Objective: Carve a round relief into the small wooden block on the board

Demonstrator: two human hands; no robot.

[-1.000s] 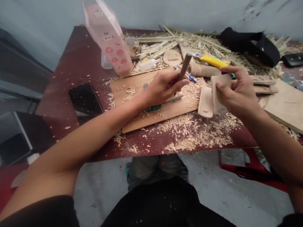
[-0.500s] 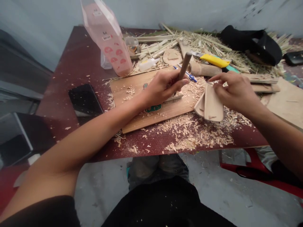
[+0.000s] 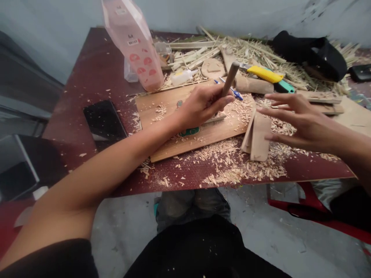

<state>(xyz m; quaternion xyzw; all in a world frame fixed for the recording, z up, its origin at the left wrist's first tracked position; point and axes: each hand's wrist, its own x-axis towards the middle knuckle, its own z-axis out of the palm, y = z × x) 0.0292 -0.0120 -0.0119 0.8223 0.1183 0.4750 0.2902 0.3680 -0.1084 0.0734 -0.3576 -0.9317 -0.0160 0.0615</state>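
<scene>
My left hand (image 3: 203, 105) is closed around a tool with a round wooden handle (image 3: 230, 78) that sticks up over a wooden board (image 3: 171, 116). My right hand (image 3: 301, 119) hovers with its fingers spread, fingertips touching or just off two pale carved wood pieces (image 3: 257, 136). These pieces lean against each other among wood shavings (image 3: 249, 162) near the table's front edge.
The dark red table (image 3: 95, 77) also holds a black phone (image 3: 103, 121), a pink carton (image 3: 135, 46), a yellow-handled cutter (image 3: 265, 74), a blue pen (image 3: 232, 90), a black bag (image 3: 310, 52) and a heap of bamboo strips (image 3: 232, 48). A plywood sheet (image 3: 356, 119) lies at the right.
My right hand lowered the carved wood pieces from in front of me onto the shavings and spread its fingers. My left hand stayed put with the tool.
</scene>
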